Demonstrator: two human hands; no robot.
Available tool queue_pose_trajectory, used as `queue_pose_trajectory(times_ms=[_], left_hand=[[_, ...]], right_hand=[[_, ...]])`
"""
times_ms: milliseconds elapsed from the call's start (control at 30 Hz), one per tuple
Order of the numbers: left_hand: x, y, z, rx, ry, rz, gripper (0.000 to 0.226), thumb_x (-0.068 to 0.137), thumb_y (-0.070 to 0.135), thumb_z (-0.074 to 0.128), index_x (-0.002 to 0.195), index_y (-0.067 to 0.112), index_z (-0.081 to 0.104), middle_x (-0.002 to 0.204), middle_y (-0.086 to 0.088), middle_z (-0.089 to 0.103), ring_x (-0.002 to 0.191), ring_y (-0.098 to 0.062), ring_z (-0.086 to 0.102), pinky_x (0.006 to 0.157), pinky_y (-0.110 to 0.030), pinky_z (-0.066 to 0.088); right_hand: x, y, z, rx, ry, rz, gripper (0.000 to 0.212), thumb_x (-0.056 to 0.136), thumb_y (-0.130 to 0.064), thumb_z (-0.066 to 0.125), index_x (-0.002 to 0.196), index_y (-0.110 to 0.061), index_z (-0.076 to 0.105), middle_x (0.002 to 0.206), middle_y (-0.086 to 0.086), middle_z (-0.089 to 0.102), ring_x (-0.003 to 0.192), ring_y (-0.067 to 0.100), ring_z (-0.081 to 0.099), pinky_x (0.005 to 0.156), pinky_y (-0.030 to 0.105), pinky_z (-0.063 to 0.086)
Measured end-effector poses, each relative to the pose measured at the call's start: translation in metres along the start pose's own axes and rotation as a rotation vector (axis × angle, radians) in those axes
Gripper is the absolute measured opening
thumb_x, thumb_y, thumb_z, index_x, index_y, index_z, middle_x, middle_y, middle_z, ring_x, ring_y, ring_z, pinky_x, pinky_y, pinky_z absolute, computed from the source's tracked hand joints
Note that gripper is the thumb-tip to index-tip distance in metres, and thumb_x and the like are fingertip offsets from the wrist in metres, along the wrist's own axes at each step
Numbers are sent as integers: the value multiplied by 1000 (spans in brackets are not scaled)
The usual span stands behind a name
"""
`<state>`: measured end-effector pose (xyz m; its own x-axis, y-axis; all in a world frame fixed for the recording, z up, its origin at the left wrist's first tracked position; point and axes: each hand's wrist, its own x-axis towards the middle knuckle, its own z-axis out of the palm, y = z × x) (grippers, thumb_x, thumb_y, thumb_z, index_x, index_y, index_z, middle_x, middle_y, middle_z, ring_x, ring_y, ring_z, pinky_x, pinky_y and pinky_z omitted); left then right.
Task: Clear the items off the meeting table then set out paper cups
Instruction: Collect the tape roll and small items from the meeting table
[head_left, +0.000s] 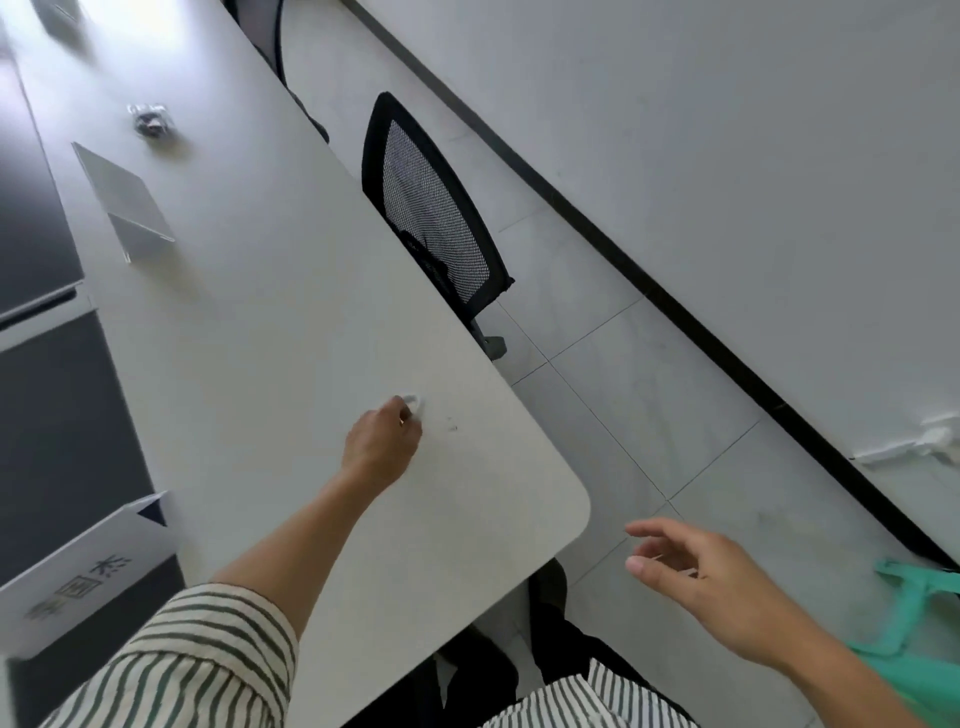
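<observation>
my left hand (382, 441) pinches a small white scrap (411, 401) near the counter (270, 312) corner; my right hand (696, 577) hangs empty, fingers spread, off the counter. i judge clearing barely begun: clear stand (124, 202), name card (78, 566) and wrapper (150, 120) remain, no cups out.

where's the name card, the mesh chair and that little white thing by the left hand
name card (78, 582): head view, its white printed face
chair (431, 208): head view, the mesh back
white thing (413, 401): head view, its visible far edge
</observation>
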<state>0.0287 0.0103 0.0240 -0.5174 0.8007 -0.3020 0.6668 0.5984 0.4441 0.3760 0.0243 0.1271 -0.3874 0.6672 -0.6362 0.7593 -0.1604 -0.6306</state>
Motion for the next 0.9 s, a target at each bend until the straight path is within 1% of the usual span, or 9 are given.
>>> queue_pose_trajectory(times_ms=[67, 133, 200, 267, 367, 467, 667, 800, 900], left_hand=[[-17, 12, -15, -191, -32, -20, 24, 91, 30, 53, 88, 8, 62, 77, -11, 68, 69, -27, 61, 62, -35, 49], [-35, 24, -30, -352, -61, -27, 24, 90, 28, 56, 82, 7, 62, 65, -8, 63, 59, -21, 56, 53, -30, 44], [-55, 34, -45, -516, -86, -38, 23, 90, 25, 58, 80, 5, 63, 57, -6, 56, 52, -20, 50, 53, -29, 41], [-75, 42, -57, -686, -82, -66, 22, 90, 20, 60, 78, 2, 62, 56, -7, 49, 51, -20, 44, 55, -32, 40], [-107, 53, -65, -832, -42, -92, 21, 91, 15, 61, 74, 2, 61, 51, -4, 45, 48, -19, 40, 52, -31, 39], [-136, 64, -61, -912, -13, -118, 20, 92, 12, 59, 77, 0, 62, 46, 2, 43, 46, -18, 39, 53, -33, 38], [-148, 106, -37, -947, -20, -153, 17, 94, 10, 55, 83, -1, 62, 46, -2, 48, 43, -13, 43, 65, -42, 42], [-124, 157, -19, -926, 5, -136, 15, 93, 7, 55, 85, -3, 62, 45, -1, 52, 42, -12, 46, 62, -38, 40], [-95, 210, 0, -913, 27, -105, 13, 93, 4, 56, 83, -2, 62, 46, -3, 54, 43, -12, 48, 58, -35, 40]], right_hand=[[-6, -5, 1, 14, 24, -29, 28, 86, -38, 67, 113, -40, 60, 101, -10, 68, 97, 2, 64, 82, 17, 47], [-13, -8, 0, 37, 51, -44, 28, 86, -39, 67, 113, -39, 60, 102, -10, 68, 97, 2, 64, 81, 17, 47], [-17, -8, -1, 55, 73, -49, 28, 86, -40, 67, 113, -40, 60, 103, -10, 68, 98, 2, 64, 83, 18, 48], [-20, -6, -2, 63, 86, -48, 29, 86, -41, 66, 114, -41, 59, 104, -10, 68, 98, 2, 64, 85, 19, 48], [-20, -1, -7, 80, 103, -38, 30, 86, -41, 67, 115, -39, 60, 102, -10, 69, 98, 2, 64, 85, 19, 49], [-18, 8, -16, 91, 106, -26, 32, 86, -41, 68, 117, -37, 61, 101, -10, 69, 98, 2, 64, 88, 21, 49], [-3, 30, -59, 127, 99, -16, 32, 87, -38, 67, 118, -35, 61, 102, -10, 68, 99, 2, 63, 84, 18, 48], [14, 51, -112, 160, 110, -9, 29, 86, -37, 68, 115, -36, 61, 101, -9, 68, 97, 4, 65, 85, 18, 49], [33, 71, -163, 151, 103, -12, 28, 85, -37, 68, 113, -36, 62, 102, -9, 68, 94, 3, 66, 79, 15, 49]])
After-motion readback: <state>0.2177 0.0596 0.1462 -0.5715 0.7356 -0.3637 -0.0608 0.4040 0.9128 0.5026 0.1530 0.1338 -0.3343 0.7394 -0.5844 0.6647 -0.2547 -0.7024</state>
